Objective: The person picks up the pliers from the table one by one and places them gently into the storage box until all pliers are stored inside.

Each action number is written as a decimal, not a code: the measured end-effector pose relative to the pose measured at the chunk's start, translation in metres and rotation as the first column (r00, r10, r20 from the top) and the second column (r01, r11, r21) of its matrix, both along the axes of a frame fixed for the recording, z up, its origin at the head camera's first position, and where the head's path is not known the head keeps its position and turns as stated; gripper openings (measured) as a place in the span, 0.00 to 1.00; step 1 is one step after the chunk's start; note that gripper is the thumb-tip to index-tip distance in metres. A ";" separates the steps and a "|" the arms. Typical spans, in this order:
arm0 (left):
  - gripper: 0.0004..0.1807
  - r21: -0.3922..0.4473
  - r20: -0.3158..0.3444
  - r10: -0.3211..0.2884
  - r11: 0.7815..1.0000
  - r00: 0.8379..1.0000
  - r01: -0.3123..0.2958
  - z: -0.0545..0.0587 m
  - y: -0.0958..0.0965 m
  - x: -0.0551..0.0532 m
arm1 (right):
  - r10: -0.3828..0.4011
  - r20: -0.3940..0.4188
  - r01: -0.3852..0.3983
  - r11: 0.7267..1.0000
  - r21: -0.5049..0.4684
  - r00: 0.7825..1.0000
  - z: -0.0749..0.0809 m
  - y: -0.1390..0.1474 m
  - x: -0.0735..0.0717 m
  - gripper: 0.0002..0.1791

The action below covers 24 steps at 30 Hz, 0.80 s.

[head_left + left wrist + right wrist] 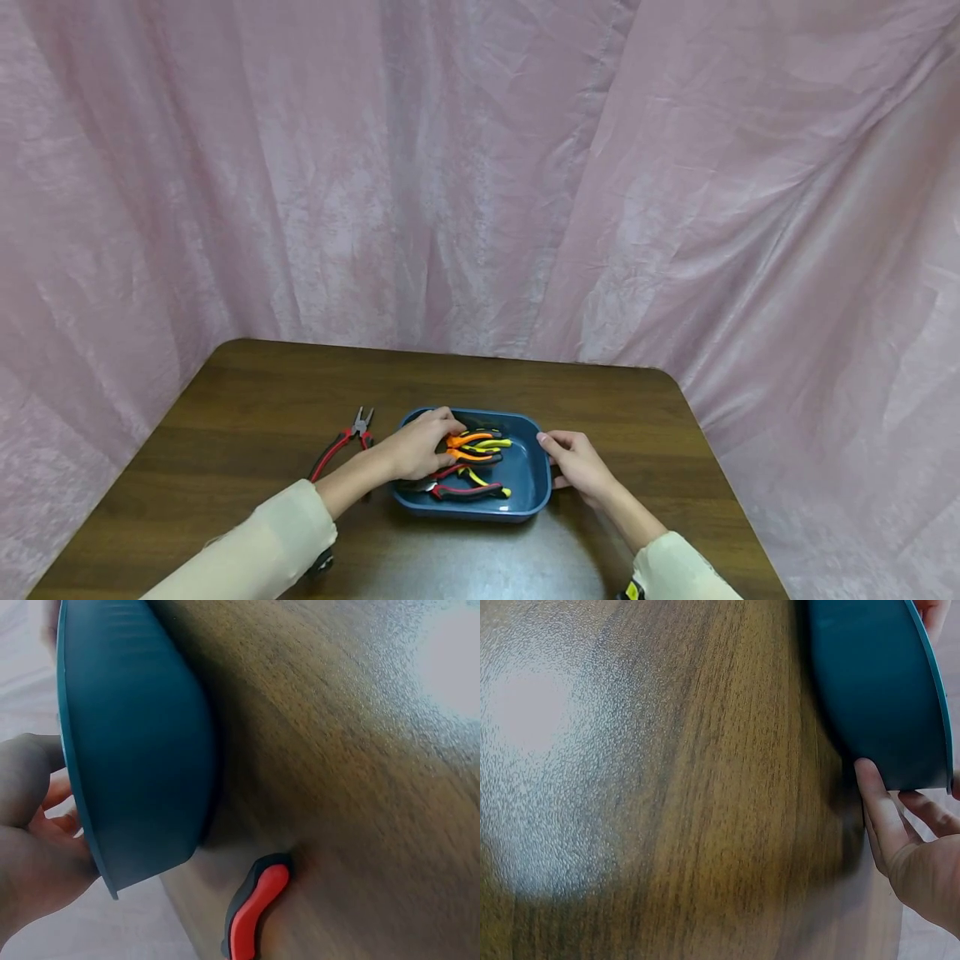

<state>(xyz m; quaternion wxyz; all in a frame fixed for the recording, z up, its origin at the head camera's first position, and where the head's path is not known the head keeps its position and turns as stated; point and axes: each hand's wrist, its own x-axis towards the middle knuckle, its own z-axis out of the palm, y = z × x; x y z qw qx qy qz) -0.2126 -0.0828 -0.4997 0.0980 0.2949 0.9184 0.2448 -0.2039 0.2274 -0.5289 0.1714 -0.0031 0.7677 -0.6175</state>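
A blue tray with raised walls sits on the table. My left hand reaches over its left end and grips pliers with orange-and-black handles; their jaws are hidden under the hand. Pliers with red-and-black handles and others with yellow-and-black handles lie in the tray around them. At the tray's right end, my right hand holds the rim, thumb on top. The right wrist view shows that hand's fingers against the tray's outer wall.
Left of the tray, red-handled pliers lie on the wooden table with handles spread, partly behind my left forearm. One handle shows near the tray in the left wrist view. A pink curtain hangs behind the table's far edge.
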 end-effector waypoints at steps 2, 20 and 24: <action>0.26 0.006 -0.002 0.003 1.000 1.000 -0.003 0.002 -0.002 0.000 | 0.007 -0.005 -0.007 1.000 -0.003 1.000 0.000 0.000 -0.001 0.25; 0.26 0.075 -0.017 0.008 0.997 1.000 -0.007 0.019 -0.028 0.003 | 0.007 -0.017 -0.007 1.000 0.013 1.000 0.002 0.001 0.002 0.26; 0.26 0.080 -0.042 0.022 0.997 0.999 -0.019 0.022 -0.033 0.003 | 0.013 -0.004 -0.013 1.000 0.008 1.000 0.000 0.001 0.002 0.27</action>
